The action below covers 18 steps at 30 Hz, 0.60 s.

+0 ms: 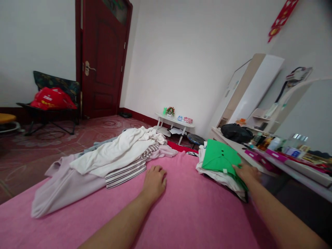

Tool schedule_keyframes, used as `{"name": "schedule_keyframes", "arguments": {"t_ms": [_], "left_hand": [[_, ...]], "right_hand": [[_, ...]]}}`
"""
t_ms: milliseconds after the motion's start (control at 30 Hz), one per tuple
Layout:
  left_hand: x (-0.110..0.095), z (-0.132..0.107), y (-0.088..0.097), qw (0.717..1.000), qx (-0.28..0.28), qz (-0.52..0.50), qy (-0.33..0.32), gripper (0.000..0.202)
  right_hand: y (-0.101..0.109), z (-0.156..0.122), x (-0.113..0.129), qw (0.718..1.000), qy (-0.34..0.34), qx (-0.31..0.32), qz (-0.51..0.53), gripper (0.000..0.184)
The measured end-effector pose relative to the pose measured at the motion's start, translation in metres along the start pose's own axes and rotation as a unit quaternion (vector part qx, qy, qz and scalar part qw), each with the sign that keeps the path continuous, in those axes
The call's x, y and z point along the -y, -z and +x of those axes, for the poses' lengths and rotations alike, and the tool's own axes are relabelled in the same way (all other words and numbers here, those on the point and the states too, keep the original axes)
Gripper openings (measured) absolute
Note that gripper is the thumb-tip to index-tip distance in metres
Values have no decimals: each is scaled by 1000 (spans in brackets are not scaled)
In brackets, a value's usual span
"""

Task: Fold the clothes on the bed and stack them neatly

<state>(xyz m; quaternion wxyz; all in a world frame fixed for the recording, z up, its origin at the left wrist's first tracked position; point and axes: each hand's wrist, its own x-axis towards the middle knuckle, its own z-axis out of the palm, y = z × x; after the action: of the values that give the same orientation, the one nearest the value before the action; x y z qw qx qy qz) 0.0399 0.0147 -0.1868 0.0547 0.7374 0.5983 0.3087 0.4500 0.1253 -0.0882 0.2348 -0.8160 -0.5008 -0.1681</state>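
The person's left hand [155, 181] lies palm down on a pink cover [197, 211], fingers loosely spread and slightly bent, holding nothing. It is just beside a striped garment [127, 173]. The right hand [246, 174] touches the near right edge of a folded green garment [220, 157]; whether its fingers pinch the cloth cannot be told. The green garment lies on top of a stack of white clothes [220, 180] at the right side of the pink cover. To the left, a rumpled white garment [116, 152] lies partly over the striped one and a lilac garment [67, 193]. Beyond the clothes stands a low white table [174, 120], with a small potted plant [170, 111] on it.
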Motion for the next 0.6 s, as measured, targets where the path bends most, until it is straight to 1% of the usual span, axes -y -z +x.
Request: {"name": "schedule_keyframes", "arguments": {"t_ms": [33,67,100,133,167,200,233,300,333,400,467,500,533,600], "left_hand": [[0,0,-1,1000,-2,-2,0,29],[0,0,-1,1000,-5,-3,0,29],[0,0,-1,1000,-7,-3,0,29],[0,0,-1,1000,-6,-4,0,29],[0,0,0,1000,-5,-4,0,29],[0,0,1,1000,-3,-5,1,29],[-1,-1,2,1000,-1,-6,1,29],[-2,-3,4,1000,0,-7,1,29],[-2,-3,5,1000,-2,-6,1,29],[-3,-5,5,1000,-5,0,-3,30],[-3,-7,5,1000,-8,16,-9,31],[-4,-9,6,1000,-8,25,-12,31],[-5,-10,6,999,-8,34,-15,32],[-7,-13,9,999,-6,47,-19,34]], "right_hand": [[-9,-13,0,1000,6,-16,-11,61],[-18,-24,1,999,29,-18,-19,62],[-27,-35,3,998,63,-4,-25,62],[-35,-42,5,994,98,25,-33,61],[-42,-48,7,990,119,64,-42,62],[-46,-53,9,986,121,101,-52,63],[-47,-57,11,984,111,125,-63,65],[-45,-69,19,982,85,141,-92,69],[-43,-79,24,982,76,135,-109,72],[-40,-107,38,984,60,99,-136,77],[-39,-142,52,988,38,59,-136,76],[-40,-159,59,990,27,58,-126,73],[-40,-174,64,991,20,76,-111,72],[-37,-197,70,986,21,143,-85,76]]}}
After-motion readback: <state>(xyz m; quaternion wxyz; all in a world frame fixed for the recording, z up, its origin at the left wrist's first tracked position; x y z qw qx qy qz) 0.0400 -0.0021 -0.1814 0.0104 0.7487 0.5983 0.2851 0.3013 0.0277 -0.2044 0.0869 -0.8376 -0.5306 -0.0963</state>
